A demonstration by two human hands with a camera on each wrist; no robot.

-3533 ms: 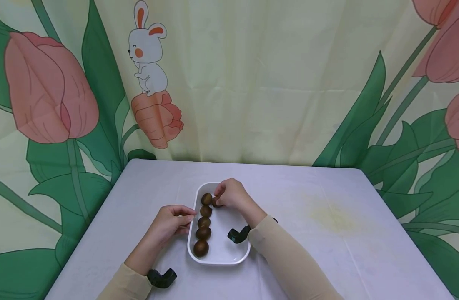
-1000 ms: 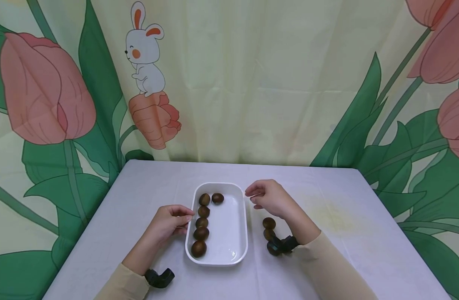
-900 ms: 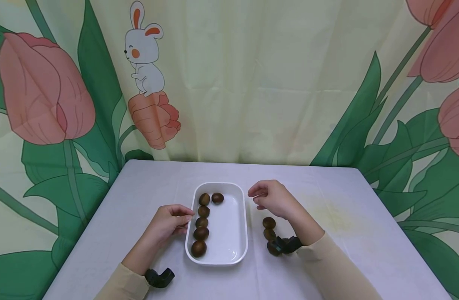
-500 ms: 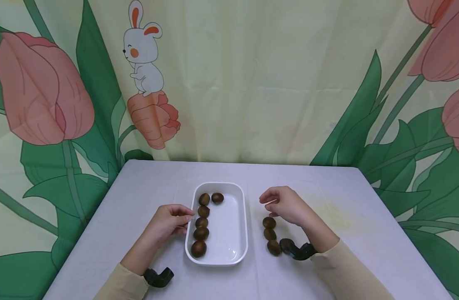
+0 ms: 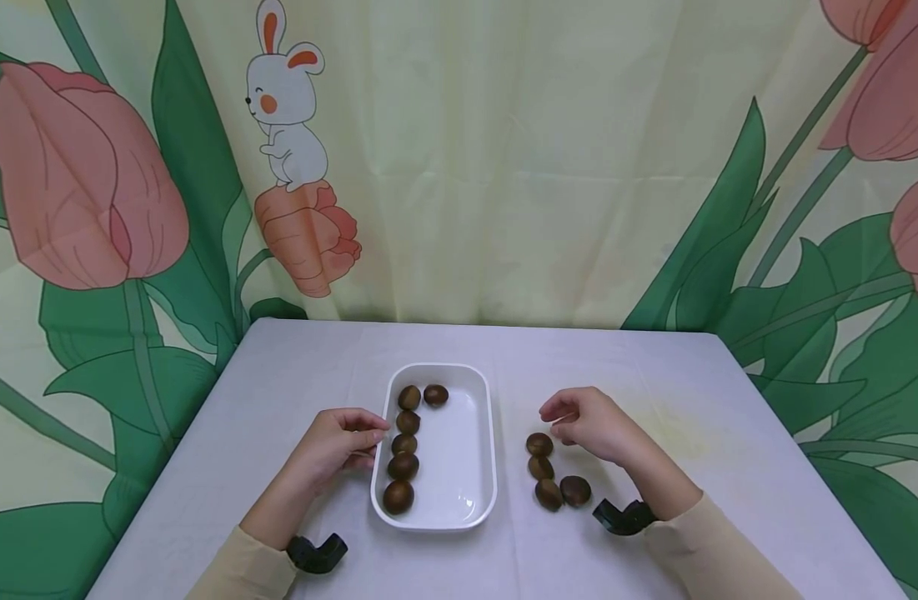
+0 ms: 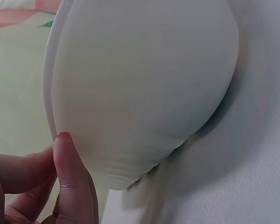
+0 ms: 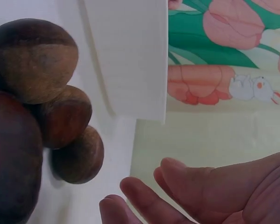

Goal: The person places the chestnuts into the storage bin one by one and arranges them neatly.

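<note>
The right hand [image 5: 592,423], fingers loosely bent and holding nothing, is nearer the farthest loose chestnut [image 5: 539,444], which sits on the tabletop [image 5: 609,358] just left of and below that hand. Its long axis runs roughly left-right; pointed end indiscernible. The left hand [image 5: 342,437] pinches the white tray [image 5: 436,527].

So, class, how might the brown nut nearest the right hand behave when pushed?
The nut would probably roll, being rounded. Its smooth-looking surface may prove slippery. It could also nudge the next nut, sitting close against it.
</note>
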